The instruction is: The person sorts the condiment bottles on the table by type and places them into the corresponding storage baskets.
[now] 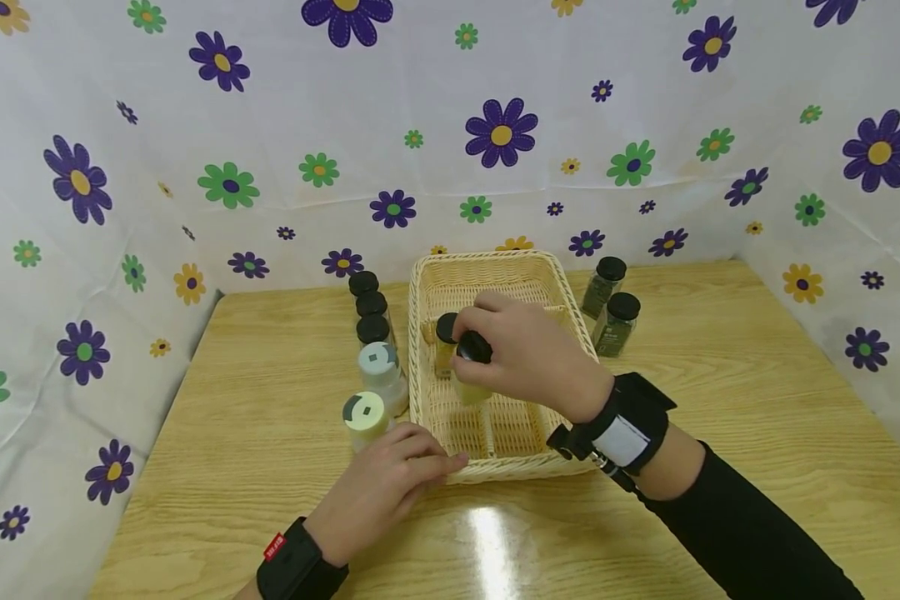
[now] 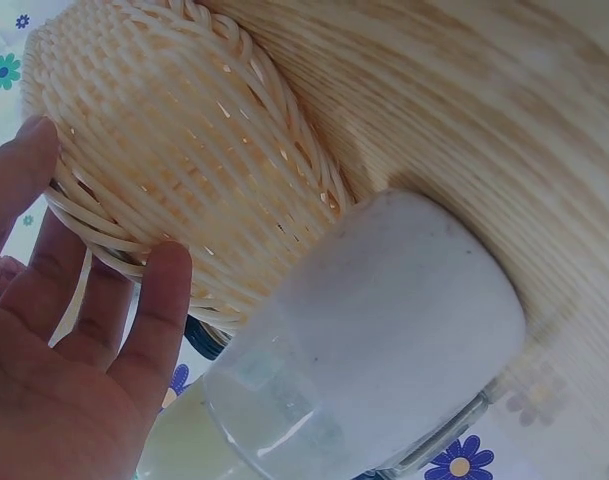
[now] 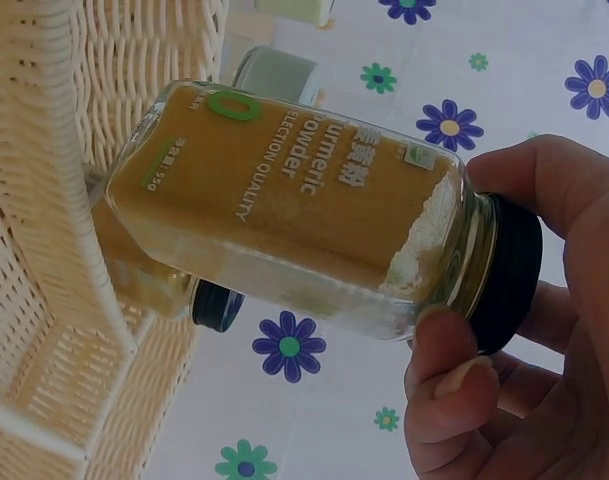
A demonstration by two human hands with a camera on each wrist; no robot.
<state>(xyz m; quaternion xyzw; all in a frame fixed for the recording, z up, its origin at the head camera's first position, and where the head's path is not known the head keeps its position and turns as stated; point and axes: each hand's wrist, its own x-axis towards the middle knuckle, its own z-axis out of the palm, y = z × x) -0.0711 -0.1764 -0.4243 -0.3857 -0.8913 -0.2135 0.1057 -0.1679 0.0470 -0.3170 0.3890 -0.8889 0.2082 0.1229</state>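
My right hand (image 1: 528, 350) pinches the black cap of a turmeric powder jar (image 3: 284, 200) and holds it over the wicker basket (image 1: 416, 350). In the right wrist view the label faces the camera, and yellow-brown powder fills the glass. Inside the basket, just left of the held jar, stands another black-capped jar (image 1: 444, 354) with yellowish contents. At the basket's front left corner, my left hand (image 1: 390, 471) rests its fingers on the rim. Beside that hand is a jar with a pale yellow lid (image 1: 366, 414); a white-filled jar (image 2: 384, 320) is close by in the left wrist view.
Along the basket's left side runs a row of jars, including a black-capped jar (image 1: 372, 329) and a white-lidded jar (image 1: 381, 371). Two dark green herb jars (image 1: 617, 325) stand to its right. Dividers split the basket. A flowered cloth (image 1: 390, 100) hangs behind the wooden table (image 1: 270, 400).
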